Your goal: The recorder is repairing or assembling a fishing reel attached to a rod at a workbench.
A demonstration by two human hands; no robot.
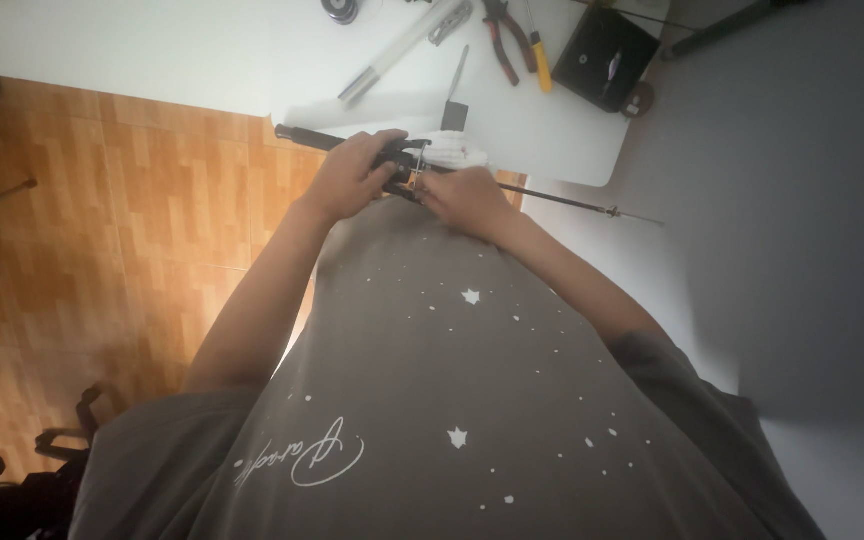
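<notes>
Left hand (pixel 352 180): you clamp the black handle (pixel 337 142), near the table (pixel 552 130) edge; hold it steady.
Right hand (pixel 467 197): fingers pinched at the joint; keep the rod (pixel 572 203) level.
Cloth (pixel 457 152): just behind, within reach.

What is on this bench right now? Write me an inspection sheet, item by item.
Surface: white table, its edge close to the person's body.
Job's things: black handlebar-like bar with a lever, gripped in both hands over the table edge; white cloth just behind it.
Clutter: red-handled pliers, yellow-handled tool, silver tube, black box.
Grippers: left hand wrapped around the bar; right hand with fingers pinching at the lever.
Cables: thin wire cable running rightwards from the lever.
Surroundings: wooden floor on the left; grey surface on the right.
</notes>
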